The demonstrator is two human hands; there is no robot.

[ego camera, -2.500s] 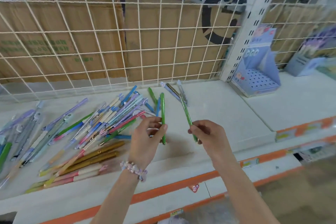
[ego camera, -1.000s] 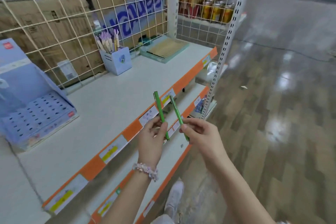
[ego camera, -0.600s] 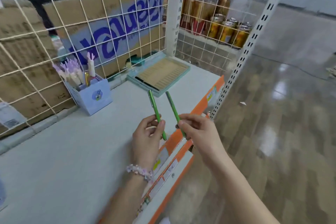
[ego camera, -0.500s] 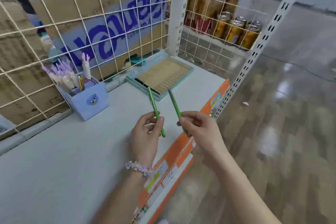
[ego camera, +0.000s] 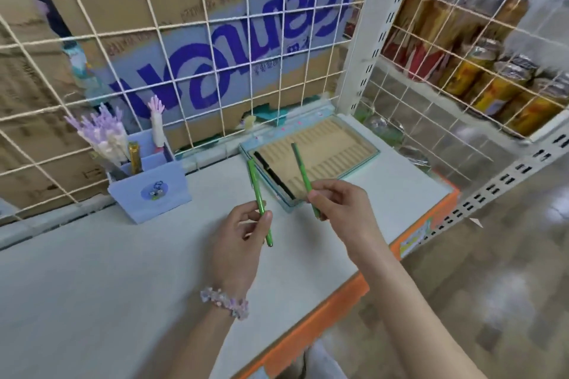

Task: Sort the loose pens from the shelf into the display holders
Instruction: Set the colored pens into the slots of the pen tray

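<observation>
green was the colour in both my hands: my left hand (ego camera: 243, 234) pinched one green pen (ego camera: 260, 203) between thumb and fingertips, its upper end leaning toward twelve o'clock, and my right hand (ego camera: 338, 206) pinched a second green pen (ego camera: 303, 177) the same way, just to the three o'clock side of the first. neither pen touched the shelf (ego camera: 123, 271); both hung above it, apart from each other.

at one o'clock from my hands lay a flat slotted tray (ego camera: 338, 151) with tan grooves, nearly all of them bare, only a dark pen (ego camera: 271, 171) or two along its near-left edge. at ten o'clock stood a small blue holder (ego camera: 151, 188) with purple-topped pens (ego camera: 101, 135) and a gold one (ego camera: 134, 157) upright in it.

as i judged it, these two pens were carried but not yet placed. the tray looked the likelier home, though i couldn't be sure. with so many grooves unfilled, the sorting seemed early, and how many loose pens were left wasn't in view.
</observation>
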